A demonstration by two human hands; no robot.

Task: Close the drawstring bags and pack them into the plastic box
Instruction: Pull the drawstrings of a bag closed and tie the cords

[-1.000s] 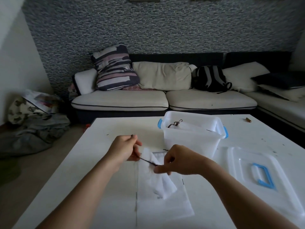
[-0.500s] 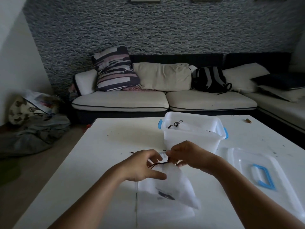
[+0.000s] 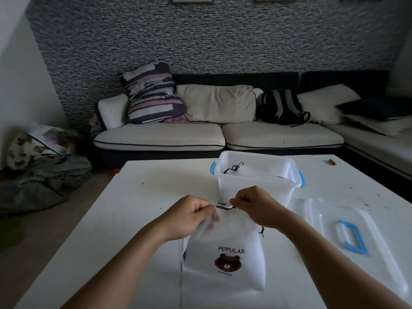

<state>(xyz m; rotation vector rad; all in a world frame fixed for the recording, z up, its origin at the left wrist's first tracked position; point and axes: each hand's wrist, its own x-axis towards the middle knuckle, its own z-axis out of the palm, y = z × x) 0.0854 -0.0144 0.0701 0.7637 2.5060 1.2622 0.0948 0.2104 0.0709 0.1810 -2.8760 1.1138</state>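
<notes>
Since half a second ago the drawstring bag (image 3: pixel 225 257) has been turned so its printed face, the word POPULAR over a brown bear head, now shows toward the camera, and both hands have drawn closer together at its top. The bag hangs from the hands over the near middle of the table (image 3: pixel 138 210), its lower part reaching down toward another flat white bag lying there. The left hand (image 3: pixel 189 216) has its grip closed on the bag's upper left corner, fingers curled into the fabric. The right hand (image 3: pixel 254 204) pinches shut on the gathered mouth, where the dark cord (image 3: pixel 223 206) shows between the two hands. Just beyond them, toward the far edge, stands the open plastic box (image 3: pixel 256 186) with blue latches and a bag inside. Its lid (image 3: pixel 347 237) lies flat near the right edge.
</notes>
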